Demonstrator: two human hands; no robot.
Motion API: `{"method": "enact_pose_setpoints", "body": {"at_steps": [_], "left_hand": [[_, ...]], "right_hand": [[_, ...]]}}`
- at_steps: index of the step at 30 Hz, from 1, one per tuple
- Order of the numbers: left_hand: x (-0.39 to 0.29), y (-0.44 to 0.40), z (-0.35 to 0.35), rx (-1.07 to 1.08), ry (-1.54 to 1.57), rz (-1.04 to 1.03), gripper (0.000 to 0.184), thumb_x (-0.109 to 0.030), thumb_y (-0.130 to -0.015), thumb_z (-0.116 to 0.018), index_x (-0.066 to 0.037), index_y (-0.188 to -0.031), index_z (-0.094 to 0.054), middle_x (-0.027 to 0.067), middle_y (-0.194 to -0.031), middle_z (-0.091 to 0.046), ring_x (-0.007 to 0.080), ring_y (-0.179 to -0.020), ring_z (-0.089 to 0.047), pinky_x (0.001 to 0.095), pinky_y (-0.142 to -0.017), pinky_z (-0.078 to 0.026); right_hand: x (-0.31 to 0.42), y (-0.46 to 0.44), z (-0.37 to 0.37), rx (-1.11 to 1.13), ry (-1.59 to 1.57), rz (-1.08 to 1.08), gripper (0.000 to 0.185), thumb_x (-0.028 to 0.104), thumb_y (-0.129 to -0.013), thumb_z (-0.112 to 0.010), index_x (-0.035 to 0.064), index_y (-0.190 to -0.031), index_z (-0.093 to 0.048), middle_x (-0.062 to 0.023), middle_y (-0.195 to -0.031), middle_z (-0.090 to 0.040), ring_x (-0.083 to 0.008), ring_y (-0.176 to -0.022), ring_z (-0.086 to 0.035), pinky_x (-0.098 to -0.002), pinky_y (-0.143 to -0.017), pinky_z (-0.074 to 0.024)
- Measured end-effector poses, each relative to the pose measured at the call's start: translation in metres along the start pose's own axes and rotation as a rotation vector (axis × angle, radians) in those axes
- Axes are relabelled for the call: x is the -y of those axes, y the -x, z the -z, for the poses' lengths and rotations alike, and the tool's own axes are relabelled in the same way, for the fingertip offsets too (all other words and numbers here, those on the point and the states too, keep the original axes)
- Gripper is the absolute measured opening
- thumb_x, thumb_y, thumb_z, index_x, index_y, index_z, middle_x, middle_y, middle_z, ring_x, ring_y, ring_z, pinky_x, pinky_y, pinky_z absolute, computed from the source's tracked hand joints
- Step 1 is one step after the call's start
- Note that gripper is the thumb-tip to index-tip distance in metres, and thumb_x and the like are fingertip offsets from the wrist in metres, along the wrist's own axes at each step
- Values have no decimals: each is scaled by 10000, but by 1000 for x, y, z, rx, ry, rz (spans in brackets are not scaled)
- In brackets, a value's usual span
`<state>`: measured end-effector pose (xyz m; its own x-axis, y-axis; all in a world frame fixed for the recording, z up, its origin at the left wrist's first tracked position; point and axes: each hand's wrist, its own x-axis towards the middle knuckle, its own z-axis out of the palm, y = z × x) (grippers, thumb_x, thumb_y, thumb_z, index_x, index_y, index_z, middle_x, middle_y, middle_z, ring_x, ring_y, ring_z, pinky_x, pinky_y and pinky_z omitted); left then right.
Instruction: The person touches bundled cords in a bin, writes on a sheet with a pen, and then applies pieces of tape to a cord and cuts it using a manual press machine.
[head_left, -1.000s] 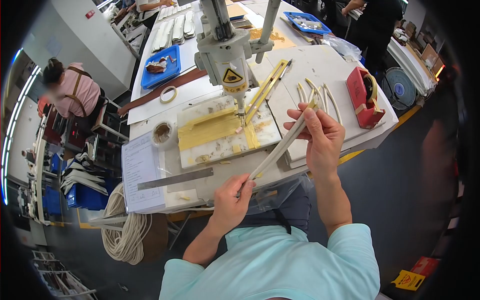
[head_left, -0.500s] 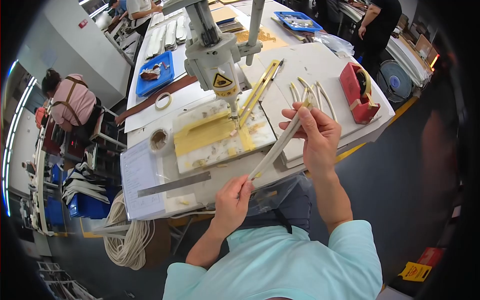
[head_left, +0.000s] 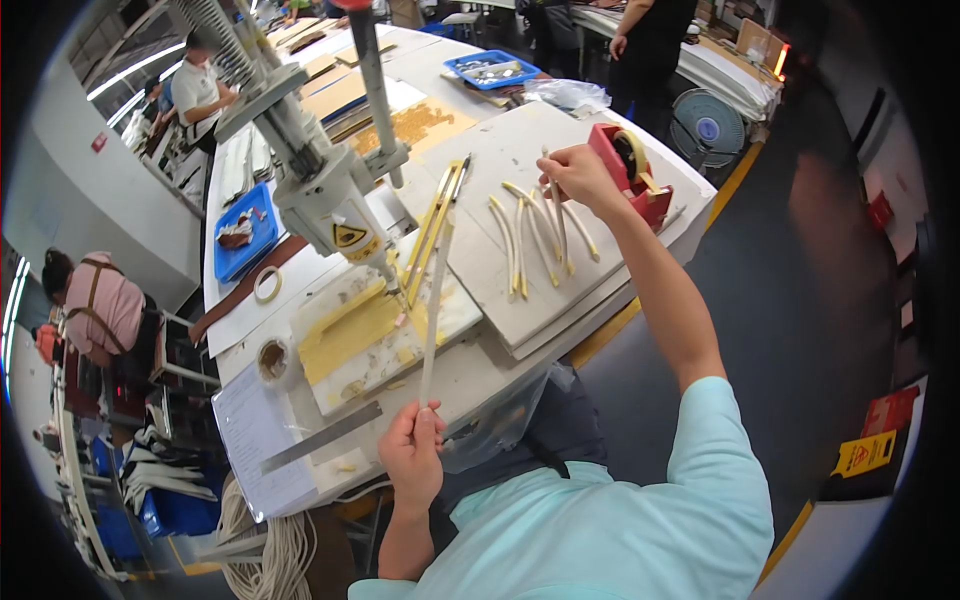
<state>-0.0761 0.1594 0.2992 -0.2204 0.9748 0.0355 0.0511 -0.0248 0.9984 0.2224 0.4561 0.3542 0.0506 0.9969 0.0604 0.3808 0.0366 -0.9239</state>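
My left hand [head_left: 412, 452] is closed around the lower end of a long, pale flat strip [head_left: 434, 318], which points up past the marble slab's right edge. My right hand [head_left: 580, 175] reaches over the board and pinches the top of a short white cord piece [head_left: 560, 228]. Other cord pieces [head_left: 520, 245] with yellow-taped ends lie on the white board [head_left: 500, 318] just left of it. Close to the right of that hand stands a red tape dispenser [head_left: 640, 190]. A press machine [head_left: 335, 205] rises above the marble slab [head_left: 455, 310], which bears yellow tape.
A steel ruler [head_left: 325, 436] and paper sheet [head_left: 245, 425] lie at the front left, near a tape roll [head_left: 272, 358]. Blue trays [head_left: 245, 235] stand further back. Coiled rope [head_left: 265, 555] hangs below the table. Other people work at the left and back; a fan [head_left: 706, 128] stands right.
My right hand has let go of the strip's upper end and moved up and right to the cord pieces, gripping one. My left hand keeps the strip, now more upright. The view has shifted right.
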Motion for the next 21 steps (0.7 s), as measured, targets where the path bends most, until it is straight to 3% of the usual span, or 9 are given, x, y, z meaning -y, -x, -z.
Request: {"method": "enact_pose_setpoints", "body": {"at_steps": [2,5,8,10,12,15,17,20,21], "left_hand": [[2,1,-5,37,14,-1,227,-137,-1021,-539,35,-1087,-671,-1,-760,-601,34,-619,-510,182,-555,-426],[6,1,-8,102,21,19,235,-139,-1022,-536,43,-1088,-670,5,-758,-601,37,-609,-513,182,-545,-425],[6,5,-4,92,7,54,235,-134,-1018,-536,49,-1083,-669,11,-754,-603,41,-600,-513,181,-541,-425],[8,6,-1,42,67,117,234,-126,-1015,-534,55,-1074,-669,19,-751,-606,43,-594,-513,181,-539,-426],[8,6,-1,63,58,112,231,-121,-1013,-534,57,-1069,-670,19,-749,-608,44,-594,-514,182,-539,-427],[9,5,-4,95,38,102,227,-114,-1010,-534,59,-1058,-673,20,-746,-612,44,-590,-515,183,-538,-429],[10,4,-9,123,39,91,226,-112,-1009,-535,60,-1053,-675,20,-744,-614,44,-587,-515,183,-538,-430],[9,4,-14,142,12,97,222,-108,-1007,-536,59,-1046,-678,20,-744,-619,43,-581,-514,184,-538,-430],[10,5,-14,146,28,104,223,-109,-1006,-537,59,-1048,-678,19,-745,-619,43,-581,-514,184,-538,-431]], "right_hand": [[-23,-25,3,36,140,-76,292,227,-968,-638,-42,-905,-733,-129,-818,-713,-158,-652,-706,-286,-624,-576],[-44,-28,9,-114,538,185,307,258,-912,-694,-36,-989,-739,-193,-890,-738,-278,-789,-731,-376,-801,-556],[-17,7,37,-139,470,262,323,259,-895,-704,-35,-1027,-734,-215,-925,-733,-332,-875,-720,-391,-843,-544],[-13,20,73,-248,612,314,319,307,-895,-669,8,-965,-759,-196,-856,-735,-314,-803,-725,-400,-786,-558],[4,36,102,-367,781,111,301,310,-892,-631,46,-891,-775,-190,-790,-726,-296,-726,-718,-418,-737,-562],[-17,33,139,-246,869,-167,384,402,-846,-665,34,-822,-771,-150,-752,-727,-260,-637,-705,-361,-646,-560],[-25,31,151,-177,632,-358,489,486,-815,-707,1,-765,-748,-109,-645,-667,-206,-557,-663,-319,-491,-510],[-30,33,163,-76,621,-433,473,468,-870,-699,1,-909,-767,-152,-853,-726,-202,-634,-698,-322,-529,-548],[-34,35,162,-60,436,-456,450,443,-864,-717,4,-952,-760,-183,-1001,-704,-232,-695,-716,-332,-567,-577]]}}
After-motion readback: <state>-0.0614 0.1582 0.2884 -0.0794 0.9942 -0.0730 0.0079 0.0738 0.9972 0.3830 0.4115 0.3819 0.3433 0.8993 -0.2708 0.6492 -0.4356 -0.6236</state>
